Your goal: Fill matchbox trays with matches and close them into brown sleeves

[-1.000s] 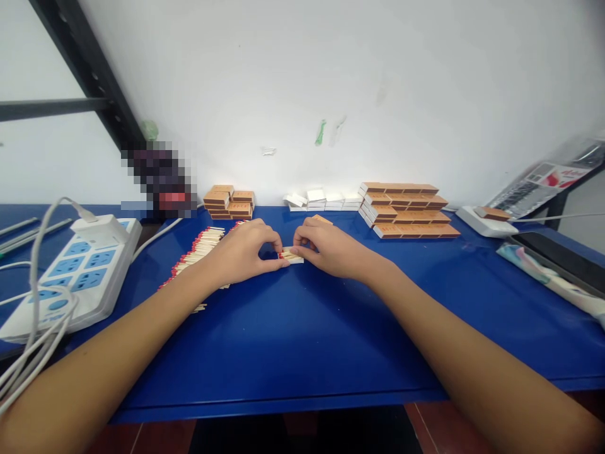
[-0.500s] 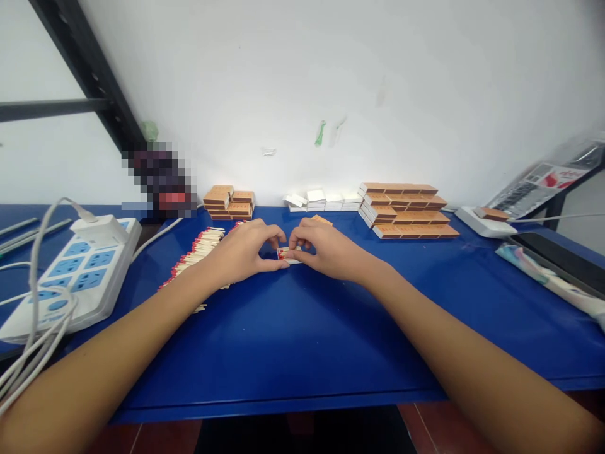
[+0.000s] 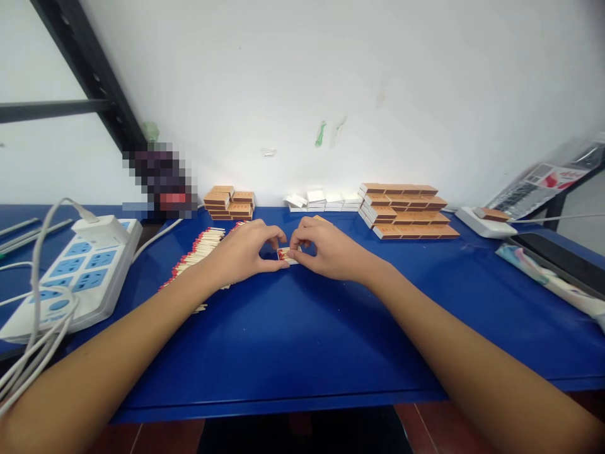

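Blue table [image 3: 302,340], match tray [image 3: 285,254], loose matches [image 3: 201,247]

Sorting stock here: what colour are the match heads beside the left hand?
Red, on the loose matches; clearest in the head view.

White power strip [image 3: 85,265] (cables plugged), stacked brown matchboxes [image 3: 406,211], phone [image 3: 562,257]

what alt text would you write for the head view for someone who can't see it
The left hand and right hand pinch a small matchbox tray of red-tipped matches on a blue table. Loose matches lie to their left, stacked matchboxes line the wall behind, and a power strip sits far left.
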Demonstrator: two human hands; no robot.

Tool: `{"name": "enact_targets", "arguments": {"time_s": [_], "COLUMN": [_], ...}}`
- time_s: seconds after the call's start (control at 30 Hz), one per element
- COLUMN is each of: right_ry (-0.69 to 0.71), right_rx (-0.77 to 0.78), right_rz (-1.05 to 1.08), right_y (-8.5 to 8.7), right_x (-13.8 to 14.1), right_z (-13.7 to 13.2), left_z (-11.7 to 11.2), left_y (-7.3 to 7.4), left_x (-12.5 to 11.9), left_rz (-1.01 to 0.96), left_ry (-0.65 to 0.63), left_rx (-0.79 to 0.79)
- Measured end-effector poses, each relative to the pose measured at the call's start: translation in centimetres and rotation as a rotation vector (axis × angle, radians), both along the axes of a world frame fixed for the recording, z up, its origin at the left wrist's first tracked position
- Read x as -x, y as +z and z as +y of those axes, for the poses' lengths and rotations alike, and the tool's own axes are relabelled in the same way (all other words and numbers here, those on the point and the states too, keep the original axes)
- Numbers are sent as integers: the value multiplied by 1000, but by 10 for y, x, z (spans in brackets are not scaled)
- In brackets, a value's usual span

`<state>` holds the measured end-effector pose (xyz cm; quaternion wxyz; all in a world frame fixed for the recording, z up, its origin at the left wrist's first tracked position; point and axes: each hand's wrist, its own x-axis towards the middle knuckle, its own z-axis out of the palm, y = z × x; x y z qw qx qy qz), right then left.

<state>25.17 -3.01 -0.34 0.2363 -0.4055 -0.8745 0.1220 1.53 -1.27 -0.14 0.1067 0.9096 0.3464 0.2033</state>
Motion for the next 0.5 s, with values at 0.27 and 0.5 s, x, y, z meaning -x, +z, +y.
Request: {"name": "enact_targets", "arguments": {"time_s": [0.27,0.5], "right_ry": [67,35], "right_rx": [-2,-41], "right_rz": [-13,-13], "right_y": [1,1], "right_x": [1,3], "right_z": [-2,-3], "left_z": [0,0], "left_y": [1,0], "left_x": [0,1], "left_rz": [10,8], "left_ry": [1,-7], "left_rx": [5,-5]}}
